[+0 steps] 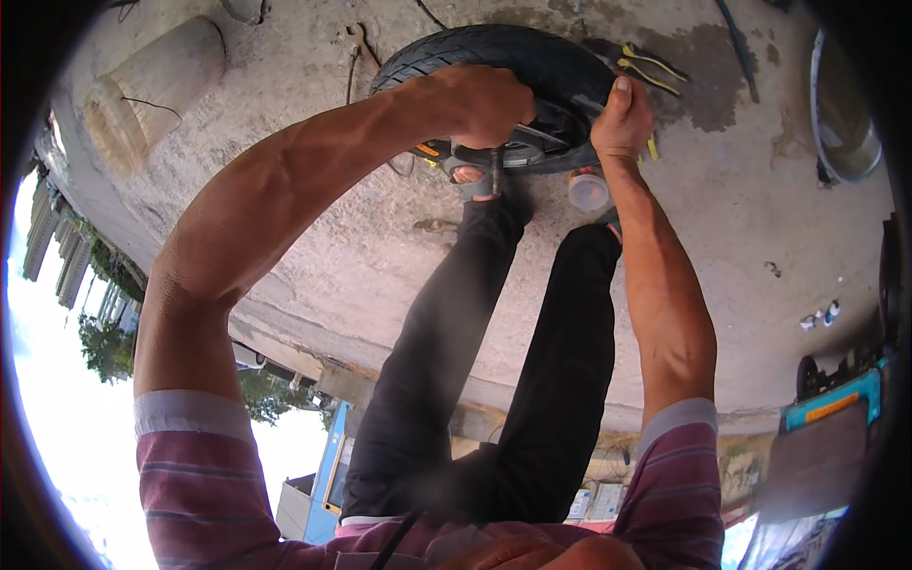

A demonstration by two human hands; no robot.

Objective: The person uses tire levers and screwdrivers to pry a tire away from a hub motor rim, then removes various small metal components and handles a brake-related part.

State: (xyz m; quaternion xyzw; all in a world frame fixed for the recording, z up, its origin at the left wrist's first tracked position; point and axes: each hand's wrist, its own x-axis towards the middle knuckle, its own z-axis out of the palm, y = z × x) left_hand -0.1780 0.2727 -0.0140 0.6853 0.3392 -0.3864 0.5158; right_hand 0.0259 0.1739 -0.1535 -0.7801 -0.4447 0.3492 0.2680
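A black tyre on a wheel [475, 52] rests at the top, by my sandalled feet [469, 175]. My left hand [486, 106] is closed around a metal rod [496, 171], apparently a lever, over the near rim. My right hand [622, 119] grips the tyre's right side, thumb up. Just right of it lie yellow-handled pliers [655, 74]. A small clear round tub [588, 193] is on the concrete below the wheel.
A spanner [355, 43] lies left of the tyre. A pale cylindrical object [152, 95] is at upper left, a metal basin [844, 104] at far right. Another tool [437, 225] lies beside my left leg. A turquoise object [831, 408] stands at lower right.
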